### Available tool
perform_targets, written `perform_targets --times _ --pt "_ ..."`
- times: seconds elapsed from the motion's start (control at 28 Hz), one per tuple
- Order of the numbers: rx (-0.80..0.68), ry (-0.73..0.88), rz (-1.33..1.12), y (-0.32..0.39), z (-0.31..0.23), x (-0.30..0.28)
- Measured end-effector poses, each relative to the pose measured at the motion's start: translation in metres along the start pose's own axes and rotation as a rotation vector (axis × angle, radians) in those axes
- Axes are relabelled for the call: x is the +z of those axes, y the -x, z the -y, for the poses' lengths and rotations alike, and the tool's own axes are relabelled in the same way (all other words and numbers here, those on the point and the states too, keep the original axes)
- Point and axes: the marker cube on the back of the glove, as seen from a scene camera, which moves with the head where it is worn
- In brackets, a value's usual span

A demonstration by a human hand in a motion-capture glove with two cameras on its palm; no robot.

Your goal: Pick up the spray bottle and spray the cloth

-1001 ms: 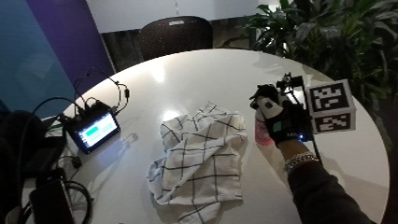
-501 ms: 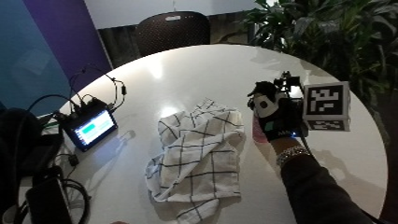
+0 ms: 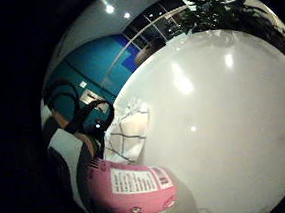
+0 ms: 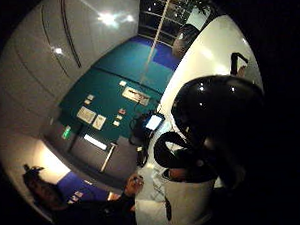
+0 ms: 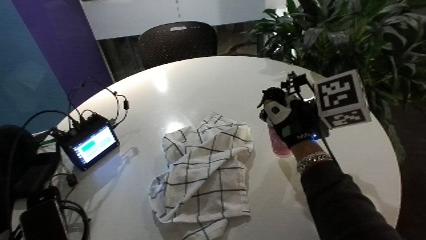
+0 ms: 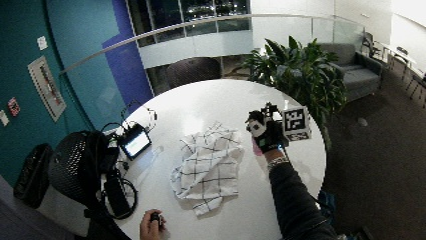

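1. Pink plastic marks the spray bottle (image 5: 278,143), seen right of centre in the outside view; its pink body shows below your gloved right hand (image 5: 293,120), and its top is hidden by the glove.
2. Your right hand is curled round the spray bottle, fingers wrapped over its upper part. The little-finger-side palm view shows the pink body with a white label (image 3: 134,180) close against the palm.
3. Whether the bottle's base is touching the bench (image 5: 200,80) cannot be told; in the outside view it sits low over the white surface, at the right of the frame.
4. Checked white cloth (image 5: 206,175) lies crumpled on the bench at the lower centre of the outside view, just beside the bottle and to its left. It is apart from your hand.
5. Judged progress: the bottle is in your grasp, so the pick-up looks done or nearly so. No mist or wet patch can be made out on the cloth, so the spraying appears to remain.
6. Judged next step: turn the nozzle toward the cloth and work the trigger. Which way the nozzle faces cannot be read, since the glove covers it.
7. Small screen device (image 5: 90,145) with trailing cables sits at the left edge of the bench, well apart from the cloth. A leafy plant (image 5: 346,35) stands behind the bench at the upper right.
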Motion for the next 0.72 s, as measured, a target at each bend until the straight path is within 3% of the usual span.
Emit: perform_targets --times 0.39,0.72 --pt "-0.235 0.356 -0.386 0.04 0.042 -0.013" --pt "-0.298 0.694 -0.687 0.048 0.031 0.015"
